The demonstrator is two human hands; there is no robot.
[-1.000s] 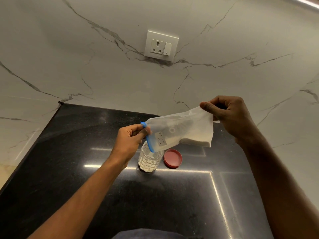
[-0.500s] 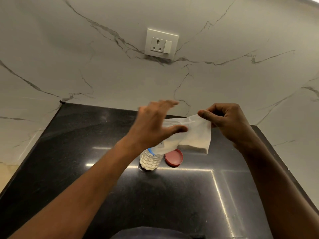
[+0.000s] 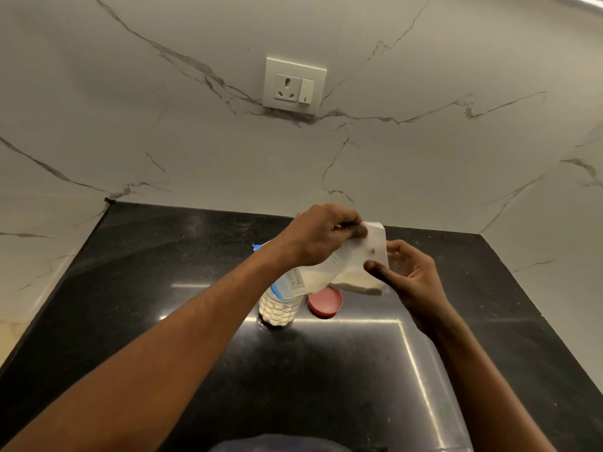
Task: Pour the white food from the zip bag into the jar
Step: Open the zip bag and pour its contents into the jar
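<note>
A clear zip bag with a blue zip strip and a small label hangs tilted, its mouth down over the jar. White powder lies in the bag's lower right corner. My left hand pinches the bag's raised upper corner. My right hand holds the bag's lower right edge between thumb and fingers. The clear ribbed jar stands upright on the black counter and holds white powder. Its mouth is hidden by the bag.
A red lid lies flat on the counter just right of the jar. A white marble wall with a socket plate rises behind and to the right. The counter's left edge drops off beside a pale floor.
My left hand left the bag's zip end and moved up and right to pinch the top corner. My right hand slid down to the bag's lower edge. The bag's mouth sank onto the jar.
</note>
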